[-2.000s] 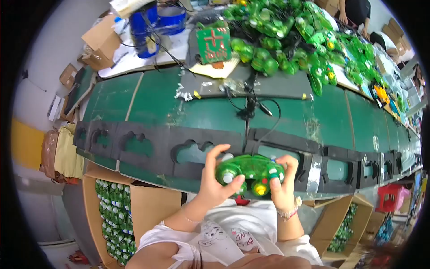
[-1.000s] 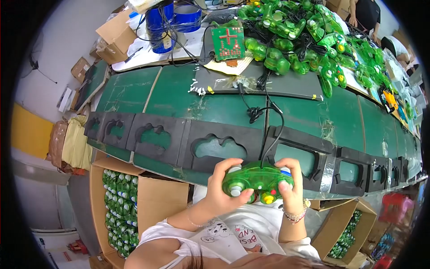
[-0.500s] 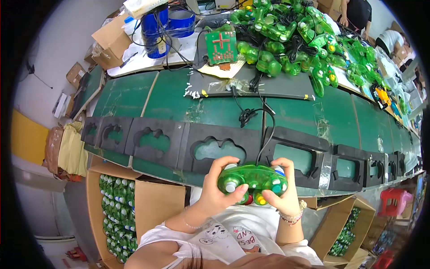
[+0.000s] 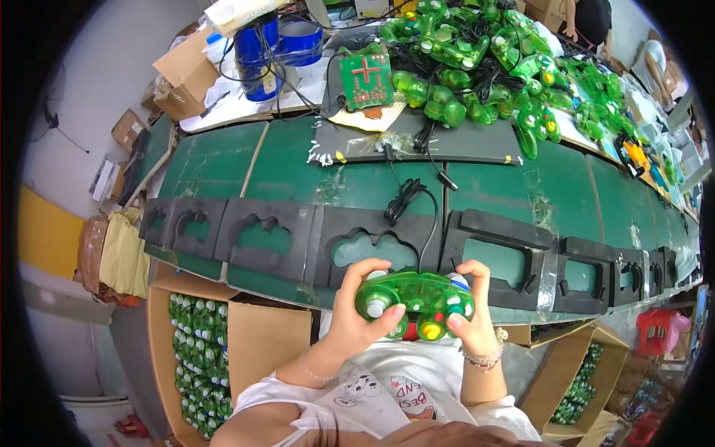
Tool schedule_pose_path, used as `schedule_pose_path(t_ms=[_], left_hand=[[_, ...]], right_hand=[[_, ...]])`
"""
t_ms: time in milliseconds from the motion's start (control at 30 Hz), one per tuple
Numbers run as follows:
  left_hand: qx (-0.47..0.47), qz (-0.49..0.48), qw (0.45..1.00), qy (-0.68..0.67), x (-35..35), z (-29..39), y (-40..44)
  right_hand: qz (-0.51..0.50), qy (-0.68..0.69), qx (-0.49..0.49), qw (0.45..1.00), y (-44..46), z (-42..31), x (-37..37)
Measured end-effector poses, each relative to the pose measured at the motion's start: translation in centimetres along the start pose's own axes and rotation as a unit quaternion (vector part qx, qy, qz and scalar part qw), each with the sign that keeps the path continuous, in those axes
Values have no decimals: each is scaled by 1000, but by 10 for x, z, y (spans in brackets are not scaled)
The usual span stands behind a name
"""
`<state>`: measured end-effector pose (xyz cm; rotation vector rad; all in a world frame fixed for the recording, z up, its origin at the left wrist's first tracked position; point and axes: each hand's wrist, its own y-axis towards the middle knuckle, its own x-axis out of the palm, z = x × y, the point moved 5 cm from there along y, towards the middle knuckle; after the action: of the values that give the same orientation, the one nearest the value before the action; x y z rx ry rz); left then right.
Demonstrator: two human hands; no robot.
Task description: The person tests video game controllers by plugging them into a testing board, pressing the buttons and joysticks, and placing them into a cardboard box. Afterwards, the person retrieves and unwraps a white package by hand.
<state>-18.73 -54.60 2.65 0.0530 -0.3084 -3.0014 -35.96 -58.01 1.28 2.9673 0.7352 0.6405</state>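
A translucent green game controller (image 4: 414,296) is held between both hands in front of my body, over the near table edge. My left hand (image 4: 363,309) wraps its left grip, the thumb by the grey stick. My right hand (image 4: 474,316) grips the other side, its thumb at the buttons near the yellow knob. The controller's black cable (image 4: 408,201) runs up from its top edge to a bundled coil on the green table. Beyond it, a green circuit board (image 4: 366,80) with a red cross leans on the dark panel.
Black foam cutouts (image 4: 372,238) line the table's near edge. A pile of green controllers (image 4: 462,74) lies at the back right. Cardboard boxes of green controllers stand at left (image 4: 162,350) and right (image 4: 607,372). Blue tape rolls (image 4: 257,63) sit back left. Other people are at the far right.
The controller has tilted, showing more of its button face, and sits slightly further left. Its cable coil has shifted on the table. Both hands keep their grip.
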Motion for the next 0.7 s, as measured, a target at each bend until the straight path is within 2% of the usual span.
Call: schedule_pose_path(t_ms=[100, 133, 200, 233, 267, 300, 367, 400, 433, 533, 633, 700], left_hand=[[-21, 2, 1000, 15, 1, -1, 0], [2, 10, 999, 38, 0, 3, -1], [51, 25, 995, 84, -1, 13, 0], [151, 33, 973, 172, 0, 26, -2], [184, 31, 963, 194, 2, 33, -4], [216, 30, 952, 215, 6, 40, -7], [264, 32, 935, 234, 10, 45, -9], [255, 26, 938, 232, 11, 42, -12], [245, 19, 941, 232, 12, 38, -20], [229, 15, 944, 239, 13, 36, -26], [232, 18, 944, 234, 16, 33, -25], [209, 12, 954, 215, 17, 31, -25]], right_hand=[[45, -38, 16, 998, 0, -5, 2], [64, -63, 15, 996, 1, -7, 3], [77, -124, -23, 989, 0, -7, 4], [70, -158, -49, 984, 0, -11, 7], [64, -192, -73, 977, -2, -14, 10], [86, -169, -34, 981, 0, -9, 6], [77, -151, -19, 985, 0, -7, 3], [71, -141, -15, 987, 4, -8, 3], [72, -73, -3, 995, 2, -12, 7], [90, -119, -36, 988, 0, -12, 9], [61, -70, -16, 996, 1, -13, 4], [82, -96, -34, 991, 4, -12, 5]])
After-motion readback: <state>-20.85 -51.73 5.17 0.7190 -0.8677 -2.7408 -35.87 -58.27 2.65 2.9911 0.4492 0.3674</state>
